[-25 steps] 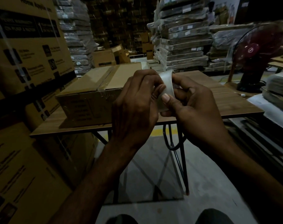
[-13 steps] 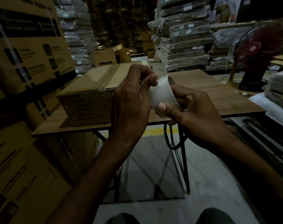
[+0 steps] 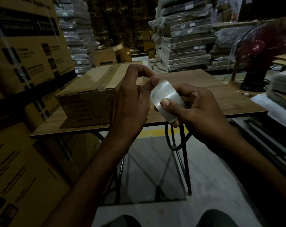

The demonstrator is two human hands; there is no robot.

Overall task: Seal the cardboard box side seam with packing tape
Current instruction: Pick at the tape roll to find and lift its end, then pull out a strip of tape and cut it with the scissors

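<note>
Right hand (image 3: 202, 110) wrapped around clear packing tape roll (image 3: 166, 97), thumb pressed on its outer face, roll held in front of wooden table (image 3: 220, 89) edge. Left hand (image 3: 130, 102) curled, thumb tip touching the roll's upper edge, index finger bent above; too dim to tell whether a tape end is pinched. Cardboard box (image 3: 90, 97) on table's left part, behind left hand, top seam already taped. Red fan (image 3: 261, 51) at far right.
</note>
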